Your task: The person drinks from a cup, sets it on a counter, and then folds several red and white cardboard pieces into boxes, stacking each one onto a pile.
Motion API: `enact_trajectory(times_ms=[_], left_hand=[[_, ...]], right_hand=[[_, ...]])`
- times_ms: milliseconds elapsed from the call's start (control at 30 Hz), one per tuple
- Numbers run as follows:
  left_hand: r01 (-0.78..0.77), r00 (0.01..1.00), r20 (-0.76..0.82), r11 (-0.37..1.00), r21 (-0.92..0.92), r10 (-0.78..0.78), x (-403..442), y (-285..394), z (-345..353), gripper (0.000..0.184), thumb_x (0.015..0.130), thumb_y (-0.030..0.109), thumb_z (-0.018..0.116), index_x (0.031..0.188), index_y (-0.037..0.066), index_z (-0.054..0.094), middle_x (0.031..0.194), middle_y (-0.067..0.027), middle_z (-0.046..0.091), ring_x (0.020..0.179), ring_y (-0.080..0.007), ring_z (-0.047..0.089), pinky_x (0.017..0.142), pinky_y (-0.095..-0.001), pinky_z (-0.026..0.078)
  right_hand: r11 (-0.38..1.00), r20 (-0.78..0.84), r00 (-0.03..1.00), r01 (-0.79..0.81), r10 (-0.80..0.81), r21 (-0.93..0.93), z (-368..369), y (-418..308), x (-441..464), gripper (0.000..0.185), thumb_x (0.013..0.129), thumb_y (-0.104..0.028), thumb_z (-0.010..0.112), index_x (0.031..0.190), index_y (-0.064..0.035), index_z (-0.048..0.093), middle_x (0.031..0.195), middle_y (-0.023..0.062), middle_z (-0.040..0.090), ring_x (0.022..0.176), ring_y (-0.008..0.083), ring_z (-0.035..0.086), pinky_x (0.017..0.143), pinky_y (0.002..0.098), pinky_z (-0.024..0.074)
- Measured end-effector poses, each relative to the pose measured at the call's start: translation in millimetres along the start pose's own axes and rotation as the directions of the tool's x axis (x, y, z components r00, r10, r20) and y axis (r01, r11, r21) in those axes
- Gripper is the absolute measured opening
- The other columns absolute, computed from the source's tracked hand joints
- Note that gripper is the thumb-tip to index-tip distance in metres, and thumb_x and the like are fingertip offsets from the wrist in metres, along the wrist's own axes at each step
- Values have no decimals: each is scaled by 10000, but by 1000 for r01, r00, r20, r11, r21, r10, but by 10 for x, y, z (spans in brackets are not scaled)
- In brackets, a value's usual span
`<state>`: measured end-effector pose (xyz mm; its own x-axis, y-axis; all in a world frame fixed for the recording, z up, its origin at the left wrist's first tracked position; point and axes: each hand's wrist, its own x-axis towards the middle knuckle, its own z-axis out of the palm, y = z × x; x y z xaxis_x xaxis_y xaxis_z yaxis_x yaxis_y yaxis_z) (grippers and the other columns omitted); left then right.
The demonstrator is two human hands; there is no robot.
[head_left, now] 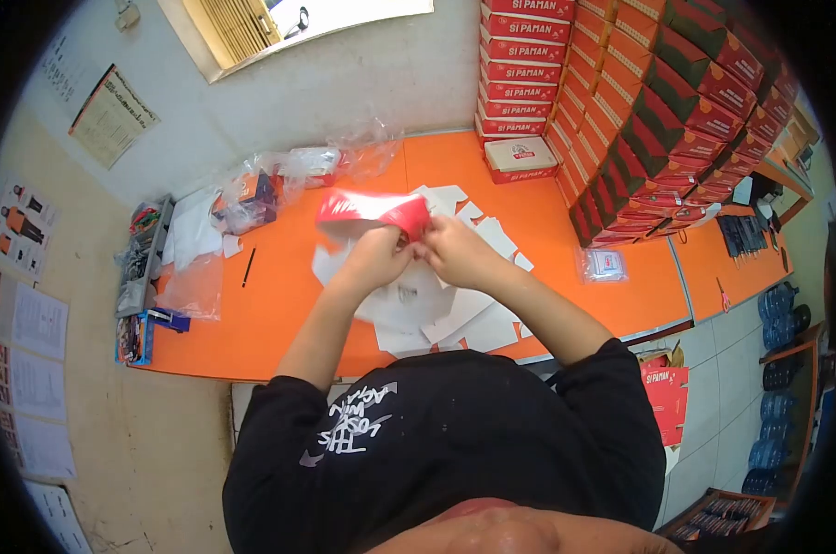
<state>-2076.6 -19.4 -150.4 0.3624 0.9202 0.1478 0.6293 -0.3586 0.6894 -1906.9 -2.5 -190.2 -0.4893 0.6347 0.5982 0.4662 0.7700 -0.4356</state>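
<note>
A partly folded red cardboard box (pixel 372 209) with white lettering is held above the orange table, its pale inner side turned toward me. My left hand (pixel 381 253) is closed on its near edge. Close beside it, my right hand (pixel 455 251) pinches the box's right corner, the fingertips of both hands nearly meeting. The fingers partly hide that corner. Beneath the hands lies a loose pile of flat white cardboard blanks (pixel 473 319) with cut tabs, spread toward the table's near edge.
Tall stacks of red and orange boxes (pixel 612 129) stand at the back right, with one closed box (pixel 521 159) before them. A small plastic packet (pixel 605 265) lies right. Plastic-wrapped items (pixel 252 198), a black pen (pixel 249 267) and a grey tray (pixel 144 263) are left.
</note>
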Motion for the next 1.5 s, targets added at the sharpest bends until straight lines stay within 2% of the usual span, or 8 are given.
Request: enact_trajectory(times_ms=[267,367,500,767,1133,1367,1433,1500], left_hand=[[-558,789,595,583,590,153,-518,-1077,979,234,805,100,438,918,128,640,1037,-97,612,1157,-288,455,994,-386,334],[-469,846,482,749,468,227,-612,-1073,903,281,746,18,492,977,100,629,1108,-82,589,1230,-322,374,1035,-386,293],[210,812,573,972,-107,-113,-531,-328,116,335,697,11,559,1024,67,598,1062,-104,612,1143,-283,489,937,-377,398],[-385,894,13,755,530,447,-199,-651,914,396,663,213,700,1007,60,574,898,-118,617,917,-274,573,815,-441,417],[-293,799,599,835,465,-53,-442,-1185,1288,130,801,213,535,835,181,657,766,-81,653,835,-235,622,960,-479,301],[-413,739,669,732,542,-79,-448,-985,1184,150,803,149,517,906,172,623,822,-57,609,890,-249,559,982,-482,285],[-420,863,482,745,518,150,-581,-1081,1252,153,787,167,534,918,166,611,875,-48,592,929,-249,533,972,-475,297],[-429,903,228,752,501,363,-711,-1100,1228,169,770,185,550,930,160,599,928,-39,575,969,-249,507,963,-469,310]], right_hand=[[977,316,945,-138,81,161,-482,-192,50,174,813,-198,553,789,-45,633,688,148,605,644,322,574,630,381,462],[996,-22,996,-82,83,40,-441,-11,46,172,812,-207,561,807,-54,640,735,142,614,718,329,576,693,399,460],[934,601,729,-347,328,-90,-250,506,-522,200,788,-238,594,874,-63,637,883,134,611,871,320,561,800,407,430],[984,262,953,-118,151,-137,-127,592,-273,373,706,-252,674,1032,-89,593,968,134,599,951,289,556,848,413,416],[953,778,554,-126,298,-275,415,328,-1091,185,758,-239,600,896,-121,633,889,127,617,885,301,587,729,414,465],[965,-68,974,-222,214,-138,-206,882,151,413,794,-308,588,1132,-71,565,1104,153,576,988,296,551,841,376,436],[584,712,239,-759,660,-287,-219,1211,141,498,800,-371,571,1181,-52,533,1115,163,578,1007,286,556,860,355,431],[842,851,408,-535,332,-72,-223,1056,-75,549,800,-440,552,1249,-128,493,1243,185,489,1116,299,491,923,405,393]])
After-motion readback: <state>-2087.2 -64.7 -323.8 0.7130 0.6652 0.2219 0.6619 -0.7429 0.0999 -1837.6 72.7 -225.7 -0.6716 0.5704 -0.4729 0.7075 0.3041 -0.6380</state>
